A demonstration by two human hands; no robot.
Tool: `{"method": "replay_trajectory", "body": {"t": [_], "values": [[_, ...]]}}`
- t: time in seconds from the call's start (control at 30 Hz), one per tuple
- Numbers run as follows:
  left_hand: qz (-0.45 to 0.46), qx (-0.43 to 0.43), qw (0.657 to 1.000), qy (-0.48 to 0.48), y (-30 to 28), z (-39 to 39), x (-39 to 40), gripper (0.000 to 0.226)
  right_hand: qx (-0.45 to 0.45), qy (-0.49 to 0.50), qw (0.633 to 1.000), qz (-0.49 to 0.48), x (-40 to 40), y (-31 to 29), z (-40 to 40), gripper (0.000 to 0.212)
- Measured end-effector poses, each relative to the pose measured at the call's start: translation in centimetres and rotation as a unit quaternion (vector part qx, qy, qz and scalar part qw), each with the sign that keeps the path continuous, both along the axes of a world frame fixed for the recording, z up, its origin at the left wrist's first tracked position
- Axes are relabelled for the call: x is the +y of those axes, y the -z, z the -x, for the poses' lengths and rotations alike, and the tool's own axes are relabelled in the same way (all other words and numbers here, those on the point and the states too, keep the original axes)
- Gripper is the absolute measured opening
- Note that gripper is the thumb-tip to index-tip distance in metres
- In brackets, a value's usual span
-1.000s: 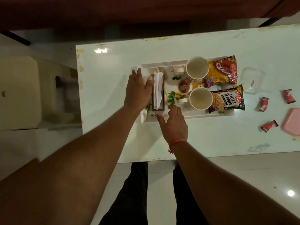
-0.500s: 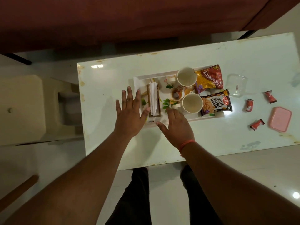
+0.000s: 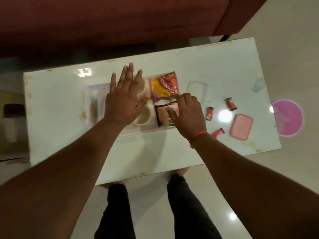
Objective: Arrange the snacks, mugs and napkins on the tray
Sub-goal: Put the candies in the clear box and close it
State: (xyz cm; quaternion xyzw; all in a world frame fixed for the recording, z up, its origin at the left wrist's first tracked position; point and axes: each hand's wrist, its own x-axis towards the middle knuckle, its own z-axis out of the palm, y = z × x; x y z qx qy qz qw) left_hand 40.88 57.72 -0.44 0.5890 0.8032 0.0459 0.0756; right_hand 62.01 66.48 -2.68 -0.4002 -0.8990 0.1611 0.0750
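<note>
A white tray (image 3: 146,132) lies on the white table (image 3: 58,118). It holds two white mugs (image 3: 144,118), an orange snack packet (image 3: 164,87) and a dark salted peanuts packet (image 3: 163,116). A blurred napkin holder (image 3: 96,104) stands at the tray's left end, partly hidden. My left hand (image 3: 123,100) is spread flat with straight fingers over the mugs and hides part of them. My right hand (image 3: 188,116) lies over the right end of the tray, its thumb on the peanuts packet and its index fingertip at the orange packet's lower corner.
Right of the tray lie a clear plastic container (image 3: 197,90), three small red wrapped sweets (image 3: 209,113) and a pink lid (image 3: 241,126). A pink round object (image 3: 287,118) sits on the floor past the table's right edge. A dark red sofa (image 3: 120,23) runs behind the table.
Both hands moved right along the tray: the left from beside the napkin holder to over the mugs, the right from the front rim onto the snack packets. The view shifted too.
</note>
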Motion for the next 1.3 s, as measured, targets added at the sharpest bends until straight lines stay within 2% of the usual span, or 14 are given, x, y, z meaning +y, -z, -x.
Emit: {"method": "replay_trajectory", "body": {"t": [0.13, 0.3, 0.53, 0.67, 0.73, 0.87, 0.93, 1.0, 1.07, 1.2, 1.3], "values": [[-0.004, -0.009, 0.998, 0.059, -0.3, -6.7, 6.7, 0.068, -0.064, 0.026, 0.997, 0.035, 4.9, 1.2, -5.9, 0.050], [0.091, 0.004, 0.986, 0.139, 2.7, -11.9, 10.8, 0.073, -0.127, 0.053, 0.986, 0.094, 8.5, 3.5, -11.3, 0.050], [0.106, 0.030, 0.976, 0.189, 5.7, -15.7, 13.8, 0.059, -0.172, 0.109, 0.960, 0.193, 9.7, 7.3, -11.8, 0.044], [0.111, -0.020, 0.987, 0.118, 6.7, -17.1, 14.5, 0.055, -0.123, 0.135, 0.967, 0.176, 9.4, 8.9, -10.9, 0.027], [0.084, -0.044, 0.992, 0.081, 6.8, -17.6, 14.7, 0.049, -0.091, 0.154, 0.969, 0.173, 9.4, 9.3, -11.1, 0.019], [-0.022, -0.057, 0.994, 0.085, 6.0, -18.0, 14.4, 0.035, 0.008, 0.272, 0.942, 0.196, 10.5, 8.3, -11.8, 0.018], [-0.037, -0.075, 0.992, 0.094, 5.3, -18.7, 14.1, 0.030, 0.079, 0.312, 0.928, 0.186, 11.8, 7.0, -11.4, 0.017], [-0.005, -0.102, 0.989, 0.106, 4.8, -20.1, 13.6, 0.027, 0.142, 0.300, 0.928, 0.167, 13.3, 5.9, -10.4, 0.017], [0.048, -0.113, 0.985, 0.123, 4.9, -21.7, 12.7, 0.027, 0.176, 0.247, 0.941, 0.151, 14.4, 5.0, -9.0, 0.016], [0.128, -0.076, 0.974, 0.171, 6.4, -24.6, 11.0, 0.034, 0.141, 0.153, 0.966, 0.154, 15.8, 4.9, -7.8, 0.025], [0.137, -0.080, 0.969, 0.188, 7.6, -26.5, 10.5, 0.037, 0.119, 0.172, 0.972, 0.110, 17.0, 5.8, -9.6, 0.027]]}}
